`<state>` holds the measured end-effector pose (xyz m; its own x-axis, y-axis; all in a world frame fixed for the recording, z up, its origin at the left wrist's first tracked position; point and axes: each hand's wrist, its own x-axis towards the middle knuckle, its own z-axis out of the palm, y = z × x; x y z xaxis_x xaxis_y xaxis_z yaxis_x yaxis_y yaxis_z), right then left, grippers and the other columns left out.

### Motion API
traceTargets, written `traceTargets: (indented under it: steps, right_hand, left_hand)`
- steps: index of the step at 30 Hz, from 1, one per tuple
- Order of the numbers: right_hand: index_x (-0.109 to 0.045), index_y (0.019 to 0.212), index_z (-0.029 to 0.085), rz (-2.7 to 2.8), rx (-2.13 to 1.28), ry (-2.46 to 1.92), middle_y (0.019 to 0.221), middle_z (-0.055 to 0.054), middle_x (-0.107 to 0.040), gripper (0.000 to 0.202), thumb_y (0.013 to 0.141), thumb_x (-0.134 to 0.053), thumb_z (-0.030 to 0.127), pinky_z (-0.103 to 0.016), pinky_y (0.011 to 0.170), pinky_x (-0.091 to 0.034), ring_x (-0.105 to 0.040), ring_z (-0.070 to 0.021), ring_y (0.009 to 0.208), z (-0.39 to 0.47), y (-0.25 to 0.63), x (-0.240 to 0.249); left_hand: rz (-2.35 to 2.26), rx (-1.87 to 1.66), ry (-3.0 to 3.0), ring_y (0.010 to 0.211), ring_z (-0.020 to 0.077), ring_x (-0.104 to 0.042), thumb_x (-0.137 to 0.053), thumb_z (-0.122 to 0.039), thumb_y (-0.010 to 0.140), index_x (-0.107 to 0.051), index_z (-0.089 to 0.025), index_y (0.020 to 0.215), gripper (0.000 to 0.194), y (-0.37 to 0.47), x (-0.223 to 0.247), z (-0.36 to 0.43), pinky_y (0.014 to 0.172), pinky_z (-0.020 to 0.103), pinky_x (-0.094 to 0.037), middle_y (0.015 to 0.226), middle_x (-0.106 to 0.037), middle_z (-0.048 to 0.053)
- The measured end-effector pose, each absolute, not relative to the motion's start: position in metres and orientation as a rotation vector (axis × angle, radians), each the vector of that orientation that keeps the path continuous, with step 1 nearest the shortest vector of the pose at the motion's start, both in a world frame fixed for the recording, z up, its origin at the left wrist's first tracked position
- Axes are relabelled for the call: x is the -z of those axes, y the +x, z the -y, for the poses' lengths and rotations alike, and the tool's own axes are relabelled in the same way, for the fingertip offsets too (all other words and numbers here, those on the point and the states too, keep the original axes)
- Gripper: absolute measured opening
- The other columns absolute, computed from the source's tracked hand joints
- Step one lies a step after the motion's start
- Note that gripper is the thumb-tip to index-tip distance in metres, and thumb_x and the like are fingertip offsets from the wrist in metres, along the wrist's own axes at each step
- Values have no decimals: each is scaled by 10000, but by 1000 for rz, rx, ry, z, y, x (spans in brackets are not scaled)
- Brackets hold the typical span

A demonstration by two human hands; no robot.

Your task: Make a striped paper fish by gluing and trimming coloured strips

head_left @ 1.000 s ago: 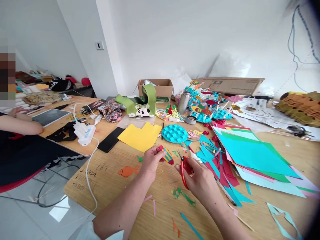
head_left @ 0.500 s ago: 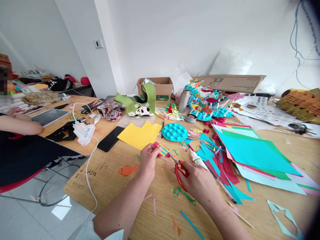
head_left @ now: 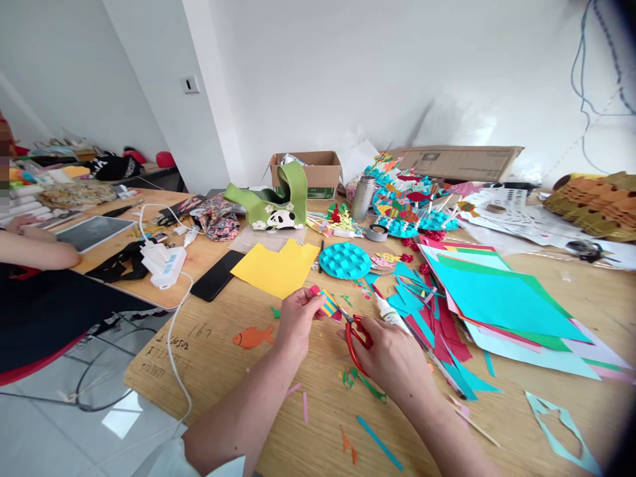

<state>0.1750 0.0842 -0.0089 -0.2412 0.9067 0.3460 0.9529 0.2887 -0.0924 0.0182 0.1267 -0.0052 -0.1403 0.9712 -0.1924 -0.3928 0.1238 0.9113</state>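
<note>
Between the thumb and fingers of my left hand (head_left: 297, 321) is a small striped paper piece (head_left: 329, 305) in yellow, blue and red. My right hand (head_left: 392, 351) grips red-handled scissors (head_left: 355, 338), whose blades point at the right edge of that piece. An orange paper fish (head_left: 252, 337) lies flat on the table, left of my left hand. Beyond my hands are a blue woven paper disc (head_left: 344, 260) and a yellow sheet (head_left: 278, 266). A white glue bottle (head_left: 391, 313) lies just past my right hand.
Coloured paper sheets (head_left: 517, 298) are stacked at the right, beside blue and red scraps (head_left: 450, 331). A black phone (head_left: 217, 275), a power strip (head_left: 167, 265) and its cable are on the left. Farther left rests another person's arm (head_left: 40, 246).
The striped paper has turned slightly, its right end tipping lower, and the scissor blades now lie against its edge. The whole view has shifted a little.
</note>
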Motion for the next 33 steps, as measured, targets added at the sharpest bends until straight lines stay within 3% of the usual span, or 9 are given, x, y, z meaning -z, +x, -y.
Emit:
traceTargets:
  steps: [33]
  right_hand:
    - [-590,745,192,2264,231,-1662,645,-28,-653,221,887,-534,353,-275,551,-313,-630,-182,612,-83,177,5]
  left_hand:
    - [-1100,-1269,716,496,93,-540,-748,-281,539,-614,-153,627,205,22,6,-122,494,206,-412,587,-629,0]
